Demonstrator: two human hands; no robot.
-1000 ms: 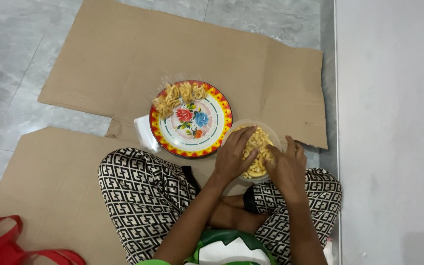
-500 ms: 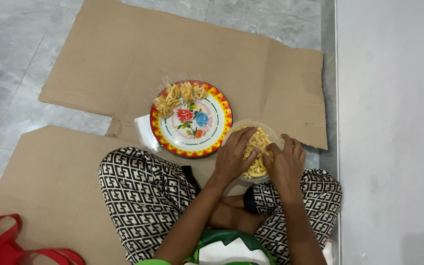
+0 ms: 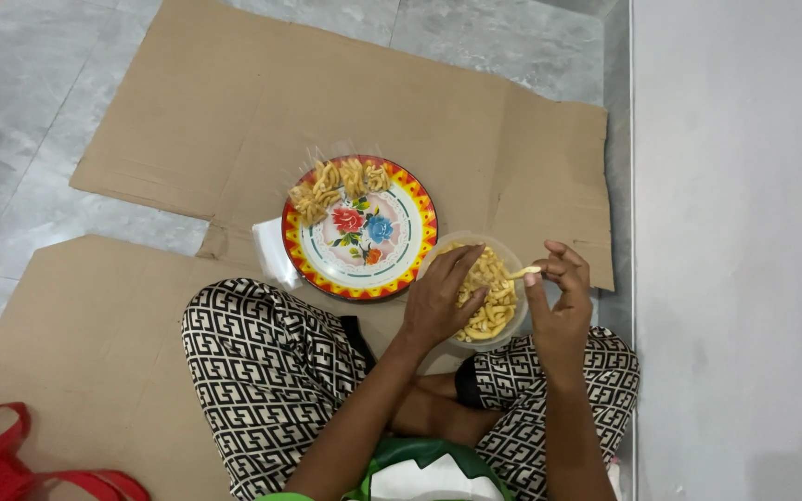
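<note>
right hand (image 3: 561, 295): fingers pinch 1 pale yellow snack stick (image 3: 523, 273), long axis level, tip toward left hand | left hand (image 3: 440, 295): fingers loosely spread on sticks in clear plastic bowl (image 3: 513, 259), just left

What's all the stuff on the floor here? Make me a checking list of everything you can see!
Surface: flattened cardboard sheets laid over a grey tiled floor.
Job's things: clear tub full of yellow snack sticks; flowered plate with small clear packets of sticks along its far rim.
Clutter: clear bags tucked beside the plate; red bag at the near left.
Grippers: left hand rests in the tub on the sticks; right hand pinches one stick above the tub's rim.
Cables: nothing seen.
Surroundings: pale wall on the right; person's crossed legs in patterned trousers.
</note>
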